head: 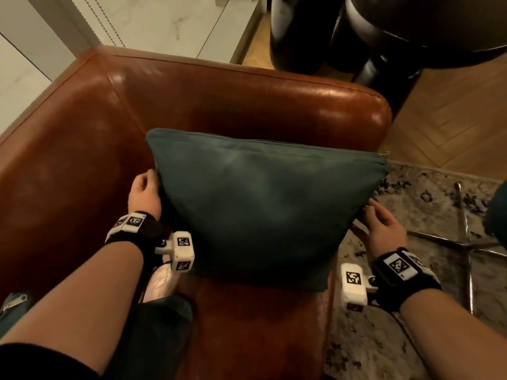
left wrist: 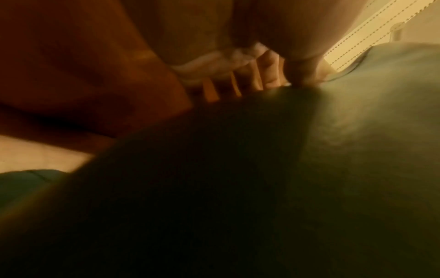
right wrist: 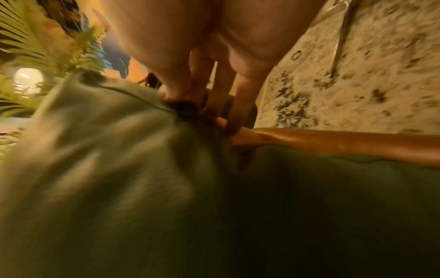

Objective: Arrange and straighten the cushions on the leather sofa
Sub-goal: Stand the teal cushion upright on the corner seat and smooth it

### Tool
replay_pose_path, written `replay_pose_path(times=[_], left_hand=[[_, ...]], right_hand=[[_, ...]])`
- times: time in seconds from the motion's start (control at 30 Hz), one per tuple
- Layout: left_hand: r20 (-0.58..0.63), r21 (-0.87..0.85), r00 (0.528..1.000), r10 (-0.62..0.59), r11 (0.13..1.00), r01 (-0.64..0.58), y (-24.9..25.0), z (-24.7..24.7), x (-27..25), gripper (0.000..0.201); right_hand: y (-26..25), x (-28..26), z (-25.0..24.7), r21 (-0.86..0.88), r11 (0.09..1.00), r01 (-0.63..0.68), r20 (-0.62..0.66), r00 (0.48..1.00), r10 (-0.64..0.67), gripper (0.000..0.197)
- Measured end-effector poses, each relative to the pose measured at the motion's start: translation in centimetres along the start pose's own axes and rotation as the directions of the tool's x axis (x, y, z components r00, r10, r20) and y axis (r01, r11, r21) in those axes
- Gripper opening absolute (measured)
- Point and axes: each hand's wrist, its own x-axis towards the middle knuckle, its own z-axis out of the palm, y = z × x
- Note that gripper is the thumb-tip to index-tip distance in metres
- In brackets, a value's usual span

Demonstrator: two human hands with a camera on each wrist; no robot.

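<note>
leather sofa (head: pixel 82 127) | cushion (head: pixel 263 204) upright, zipper edge up | left hand (head: pixel 144 193), right hand (head: pixel 384 229) pinch sides

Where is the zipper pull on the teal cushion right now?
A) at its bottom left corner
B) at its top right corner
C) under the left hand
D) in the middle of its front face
B: the small metal zipper pull sticks out at the top right corner of the teal cushion, above the right hand and far from the left hand.
</note>
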Motion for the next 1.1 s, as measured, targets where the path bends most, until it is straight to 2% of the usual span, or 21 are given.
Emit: replay_pose_path(times=[0.07,0.17,0.2,0.27,0.33,0.37,0.43,0.53,0.57,0.63,0.7,0.83,0.9,1.0,1.1], left_hand=[[0.064,0.174,0.997,-0.038,0.984,0.027,-2.2,0.0,-0.8,0.037],[0.200,0.203,0.953,-0.228,0.961,0.187,-6.2,1.7,-2.3,0.042],[0.248,0.211,0.933,-0.260,0.955,0.210,-7.1,2.2,-2.5,0.042],[0.233,0.106,0.926,-0.298,0.954,0.281,-8.0,2.9,-2.4,0.036],[0.165,0.017,0.944,-0.284,0.958,0.285,-8.2,2.9,-1.7,0.023],[0.130,0.020,0.955,-0.265,0.964,0.265,-8.2,2.7,-1.4,0.017],[0.090,0.012,0.960,-0.266,0.964,0.266,-8.6,2.5,-0.8,0.011],[0.106,-0.007,0.936,-0.336,0.941,0.339,-9.7,2.6,-1.2,0.024],[0.117,-0.010,0.922,-0.369,0.928,0.373,-10.3,2.9,-1.6,0.030],[0.153,0.103,0.903,-0.402,0.915,0.390,-11.1,3.5,-2.6,0.036],[0.155,0.178,0.907,-0.391,0.914,0.364,-11.3,4.1,-3.4,0.038],[0.044,0.268,0.941,-0.336,0.911,0.312,-11.2,3.8,-2.8,0.027],[0.038,0.323,0.943,-0.332,0.897,0.303,-11.3,3.2,-1.5,0.024],[0.067,0.331,0.934,-0.351,0.891,0.311,-11.4,2.9,-0.2,0.016],[0.083,0.270,0.923,-0.375,0.900,0.341,-10.8,3.1,-0.4,0.024]], right_hand=[[2.3,-0.1,-0.7,-0.022,0.995,-0.101,0.044,0.994,0.102,0.034],[6.0,-0.7,-0.5,-0.221,0.956,-0.193,0.109,0.969,0.221,0.035],[6.7,-0.8,-0.2,-0.231,0.953,-0.197,0.090,0.971,0.223,0.036],[6.9,-0.4,0.4,-0.204,0.958,-0.201,-0.036,0.980,0.198,0.033],[6.4,0.2,0.6,-0.185,0.961,-0.204,-0.171,0.970,0.173,0.027],[6.3,0.5,0.5,-0.174,0.964,-0.202,-0.192,0.967,0.168,0.028],[6.0,0.5,0.2,-0.163,0.963,-0.213,-0.157,0.970,0.188,0.030],[6.6,-0.1,-1.0,-0.149,0.953,-0.263,-0.061,0.965,0.256,0.034],[7.3,-0.4,-1.5,-0.209,0.940,-0.270,-0.038,0.963,0.268,0.041],[8.8,-1.0,-1.9,-0.409,0.866,-0.288,0.035,0.943,0.330,0.056],[10.1,-1.3,-1.7,-0.546,0.789,-0.282,0.064,0.925,0.375,0.057],[10.3,-0.9,-0.9,-0.486,0.794,-0.364,-0.170,0.931,0.323,0.031],[10.2,-0.3,-1.0,-0.507,0.784,-0.357,-0.251,0.932,0.262,0.029],[10.1,-0.3,-1.1,-0.547,0.759,-0.354,-0.261,0.933,0.247,0.028],[9.9,-1.1,-1.2,-0.685,0.682,-0.256,-0.192,0.967,0.169,0.022]])
